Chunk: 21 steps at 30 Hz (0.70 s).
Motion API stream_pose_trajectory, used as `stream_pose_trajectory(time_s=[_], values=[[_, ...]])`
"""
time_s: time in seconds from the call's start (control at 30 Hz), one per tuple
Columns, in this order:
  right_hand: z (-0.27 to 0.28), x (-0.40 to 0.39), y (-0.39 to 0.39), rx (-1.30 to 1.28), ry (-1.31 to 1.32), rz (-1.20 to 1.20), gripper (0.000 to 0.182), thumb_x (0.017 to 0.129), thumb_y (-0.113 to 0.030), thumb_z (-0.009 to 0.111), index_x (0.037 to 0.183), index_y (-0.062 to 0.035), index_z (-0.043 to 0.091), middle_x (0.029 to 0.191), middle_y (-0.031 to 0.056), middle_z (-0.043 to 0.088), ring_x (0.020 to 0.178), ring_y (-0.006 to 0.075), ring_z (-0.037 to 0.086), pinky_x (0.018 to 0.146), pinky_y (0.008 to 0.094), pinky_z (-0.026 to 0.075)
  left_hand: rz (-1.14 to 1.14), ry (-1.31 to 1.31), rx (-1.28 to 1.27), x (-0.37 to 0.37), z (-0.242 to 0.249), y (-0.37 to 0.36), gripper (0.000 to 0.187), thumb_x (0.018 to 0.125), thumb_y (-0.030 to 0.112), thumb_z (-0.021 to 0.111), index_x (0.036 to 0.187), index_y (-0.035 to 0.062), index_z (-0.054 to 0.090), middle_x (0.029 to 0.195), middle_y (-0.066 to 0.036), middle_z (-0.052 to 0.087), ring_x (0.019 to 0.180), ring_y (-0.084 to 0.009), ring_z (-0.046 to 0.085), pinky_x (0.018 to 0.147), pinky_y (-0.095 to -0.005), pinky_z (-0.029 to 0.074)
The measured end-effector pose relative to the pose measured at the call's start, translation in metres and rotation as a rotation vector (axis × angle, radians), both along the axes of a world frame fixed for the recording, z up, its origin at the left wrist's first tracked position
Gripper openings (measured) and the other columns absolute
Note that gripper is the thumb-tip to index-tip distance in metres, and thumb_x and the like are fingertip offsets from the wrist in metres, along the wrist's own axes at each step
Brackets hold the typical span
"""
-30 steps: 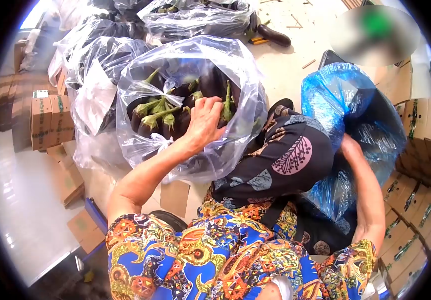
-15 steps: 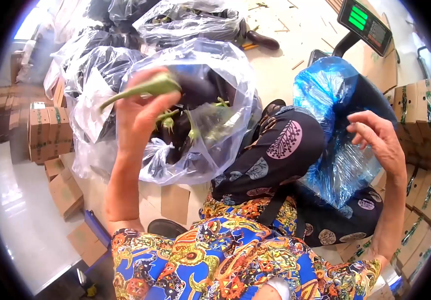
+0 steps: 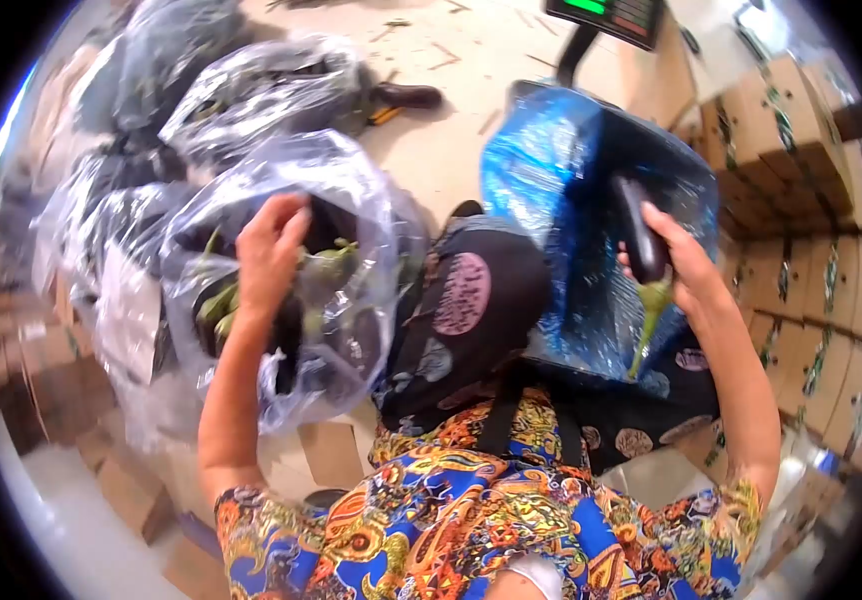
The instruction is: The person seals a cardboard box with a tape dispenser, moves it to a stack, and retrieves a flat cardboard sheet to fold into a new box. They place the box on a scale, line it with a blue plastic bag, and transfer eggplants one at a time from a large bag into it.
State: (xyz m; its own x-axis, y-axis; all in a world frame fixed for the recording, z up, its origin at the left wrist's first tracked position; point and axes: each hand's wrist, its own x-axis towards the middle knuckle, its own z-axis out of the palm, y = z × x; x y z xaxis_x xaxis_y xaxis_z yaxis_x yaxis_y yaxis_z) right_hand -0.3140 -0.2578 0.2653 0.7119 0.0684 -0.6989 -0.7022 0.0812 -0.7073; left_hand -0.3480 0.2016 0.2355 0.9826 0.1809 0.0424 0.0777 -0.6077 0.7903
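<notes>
My right hand (image 3: 689, 262) is closed around a dark purple eggplant (image 3: 639, 225), its green stem pointing down towards me. It is over a black crate (image 3: 696, 165) lined with blue plastic film (image 3: 526, 165). My left hand (image 3: 271, 245) is above an opened clear plastic bag (image 3: 356, 165) of eggplants. Its fingers are curled, and whatever they may hold is hidden. Green stems (image 3: 329, 262) and dark skins show inside that bag around the hand.
More filled plastic bags (image 3: 266, 85) stand at the far left. A loose eggplant (image 3: 409, 96) lies on the floor beyond them. Behind the crate is a scale display (image 3: 606, 18). Stacked cardboard boxes (image 3: 776, 140) line the right side, and flattened cardboard (image 3: 331, 455) lies near me.
The eggplant in my left hand has left it, and my right hand, open before, now grips an eggplant over the crate. My left hand is lower at the bag. The view has shifted right.
</notes>
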Motion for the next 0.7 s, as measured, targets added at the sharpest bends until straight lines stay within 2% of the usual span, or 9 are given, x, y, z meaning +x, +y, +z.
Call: stream_pose_trajectory(time_s=[0.1,0.17,0.23,0.3,0.37,0.5,0.57,0.63,0.7], values=[[-0.079,0.012,-0.018,-0.208,0.013,-0.125,0.050,0.089,-0.030,0.065,0.119,0.0029,0.043,0.094,0.0119,0.056,0.081,0.0173,0.058,0.067,0.0337,0.052,0.101,0.098,0.203,-0.001,-0.080,0.038,0.051,0.084,0.030,0.069,0.123,-0.0005,0.055,0.116,-0.021,0.059,0.099,-0.0303,0.062,0.085,-0.0367,0.049],[-0.095,0.024,-0.003,-0.203,0.038,-0.110,0.061,0.087,-0.027,0.067,0.126,0.0069,0.035,0.101,0.0123,0.053,0.084,0.0152,0.051,0.073,0.0340,0.048,0.018,-0.078,0.662,0.008,-0.121,0.043,0.058,0.082,0.034,0.070,0.127,0.0012,0.053,0.124,-0.024,0.053,0.103,-0.0363,0.059,0.089,-0.0395,0.047],[-0.160,0.047,-0.010,-0.256,-0.128,-0.025,0.064,0.087,-0.025,0.066,0.129,0.0085,0.032,0.102,0.0126,0.051,0.079,0.0164,0.048,0.073,0.0331,0.047,0.082,-0.173,0.555,0.019,-0.099,0.015,0.039,0.076,0.031,0.071,0.098,0.0008,0.060,0.095,-0.020,0.059,0.088,-0.0381,0.057,0.078,-0.0449,0.044],[-0.199,0.065,0.007,-0.456,-0.115,-0.157,0.067,0.085,-0.024,0.065,0.133,0.0088,0.030,0.127,0.0238,0.049,0.107,0.0273,0.055,0.085,0.0373,0.047,-0.036,-0.328,0.680,0.025,-0.095,0.009,0.029,0.074,0.025,0.069,0.086,0.0014,0.057,0.082,-0.018,0.056,0.081,-0.0391,0.054,0.072,-0.0472,0.042],[-0.248,0.074,0.021,-0.572,-0.211,-0.183,0.056,0.084,-0.022,0.064,0.126,0.0082,0.044,0.121,0.0240,0.057,0.109,0.0337,0.058,0.089,0.0420,0.048,-0.042,-0.266,0.689,0.022,-0.093,0.001,0.026,0.075,0.022,0.067,0.089,0.0019,0.057,0.083,-0.018,0.055,0.081,-0.0388,0.054,0.072,-0.0468,0.042],[-0.288,0.083,0.038,-0.862,-0.209,-0.025,0.052,0.084,-0.022,0.063,0.123,0.0080,0.046,0.116,0.0229,0.059,0.105,0.0339,0.059,0.087,0.0421,0.049,-0.049,-0.031,0.710,0.018,-0.090,-0.001,0.027,0.081,0.019,0.059,0.101,0.0009,0.056,0.102,-0.019,0.058,0.099,-0.0375,0.052,0.087,-0.0479,0.039],[-0.290,0.093,0.033,-0.928,-0.196,0.112,0.050,0.084,-0.021,0.063,0.121,0.0079,0.048,0.114,0.0224,0.060,0.103,0.0340,0.060,0.086,0.0422,0.049,-0.040,-0.002,0.627,0.032,-0.083,-0.006,0.027,0.084,0.019,0.054,0.103,0.0005,0.059,0.102,-0.020,0.060,0.100,-0.0372,0.054,0.090,-0.0473,0.040],[-0.285,0.094,0.013,-0.960,-0.176,0.280,0.048,0.084,-0.021,0.062,0.120,0.0077,0.049,0.112,0.0218,0.061,0.101,0.0342,0.061,0.086,0.0422,0.049,-0.003,0.109,-0.086,0.059,-0.116,0.028,0.029,0.083,0.017,0.053,0.105,-0.0001,0.063,0.101,-0.022,0.062,0.097,-0.0381,0.057,0.089,-0.0447,0.043],[-0.275,0.098,-0.007,-0.973,-0.170,0.440,0.046,0.084,-0.021,0.062,0.118,0.0076,0.050,0.110,0.0213,0.062,0.100,0.0343,0.061,0.085,0.0423,0.050,-0.288,0.167,0.549,0.083,-0.127,0.038,0.031,0.083,0.017,0.054,0.107,-0.0007,0.064,0.102,-0.021,0.064,0.098,-0.0376,0.059,0.088,-0.0425,0.044]])
